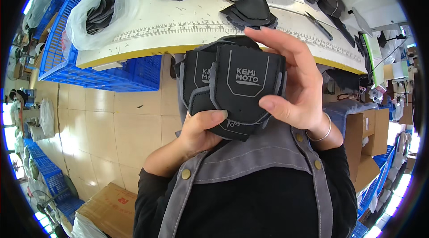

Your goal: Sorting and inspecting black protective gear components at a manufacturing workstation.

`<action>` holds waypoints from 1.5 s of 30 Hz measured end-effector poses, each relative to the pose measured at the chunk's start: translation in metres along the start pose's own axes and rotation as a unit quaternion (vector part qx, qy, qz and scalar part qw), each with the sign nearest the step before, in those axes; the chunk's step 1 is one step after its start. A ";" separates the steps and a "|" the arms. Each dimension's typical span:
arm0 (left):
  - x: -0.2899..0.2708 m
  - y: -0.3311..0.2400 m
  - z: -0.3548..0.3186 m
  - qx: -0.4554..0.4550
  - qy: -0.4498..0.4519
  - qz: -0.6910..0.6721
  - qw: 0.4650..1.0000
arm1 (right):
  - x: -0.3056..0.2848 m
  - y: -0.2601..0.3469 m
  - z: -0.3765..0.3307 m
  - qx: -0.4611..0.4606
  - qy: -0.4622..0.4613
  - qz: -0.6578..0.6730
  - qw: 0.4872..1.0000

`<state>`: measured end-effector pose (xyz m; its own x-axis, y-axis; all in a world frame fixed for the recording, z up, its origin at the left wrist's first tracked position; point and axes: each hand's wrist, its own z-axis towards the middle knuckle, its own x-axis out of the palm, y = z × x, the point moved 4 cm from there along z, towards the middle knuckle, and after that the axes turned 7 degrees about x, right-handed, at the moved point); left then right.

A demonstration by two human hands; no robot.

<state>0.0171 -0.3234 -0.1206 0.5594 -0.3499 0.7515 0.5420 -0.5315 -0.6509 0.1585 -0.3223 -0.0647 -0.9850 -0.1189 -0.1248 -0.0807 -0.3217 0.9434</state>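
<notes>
Your left grip (198,133) clamps black patches (237,84) | your right grip (300,84) curves round them, hold unclear | before the counter's near edge (145,53)

The basket (129,75) stands left of the held patches (248,70).

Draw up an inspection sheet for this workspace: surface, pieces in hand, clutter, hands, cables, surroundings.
Surface: white worktable, yellow front edge, ruler scale along it.
Pieces in hand: overlapping stack of black stitched pieces, pale outline printed on the top one.
Clutter: loose black piles, slim pointed tool, translucent plastic bag containing dark pieces.
Hands: left hand grips the stack's lower edge, thumb on top; right hand spreads around its right side.
Cables: thin dark cord at right.
Surroundings: blue crate, tiled floor, open cardboard box.
</notes>
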 end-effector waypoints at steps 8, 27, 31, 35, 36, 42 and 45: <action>0.003 0.003 -0.001 0.030 0.075 -0.093 0.992 | -0.004 0.003 -0.005 -0.018 0.014 -0.082 0.996; -0.020 0.017 -0.013 -0.026 0.099 -0.200 0.974 | 0.007 0.025 -0.035 -0.400 -0.121 -0.304 0.856; -0.014 0.011 -0.017 -0.056 0.071 -0.248 0.965 | 0.010 0.033 -0.038 -0.389 -0.082 -0.240 0.886; -0.015 0.012 -0.015 -0.045 0.043 -0.132 0.989 | -0.003 0.042 -0.032 -0.156 -0.042 -0.103 0.982; -0.015 0.014 -0.014 -0.038 0.044 -0.127 0.990 | -0.008 0.041 -0.037 -0.087 -0.060 -0.013 0.994; -0.014 0.021 -0.012 -0.032 0.040 -0.101 0.994 | -0.040 0.040 -0.043 -0.150 0.145 0.097 0.973; -0.011 0.025 -0.009 -0.032 0.037 -0.083 0.995 | -0.051 0.032 -0.056 -0.109 0.028 0.212 0.971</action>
<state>0.0184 -0.3395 -0.1441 0.4163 -0.3083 0.8553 0.5812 -0.6332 -0.5111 0.2144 -0.3793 -0.0455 -0.9124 -0.3326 0.2386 0.3706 -0.4238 0.8265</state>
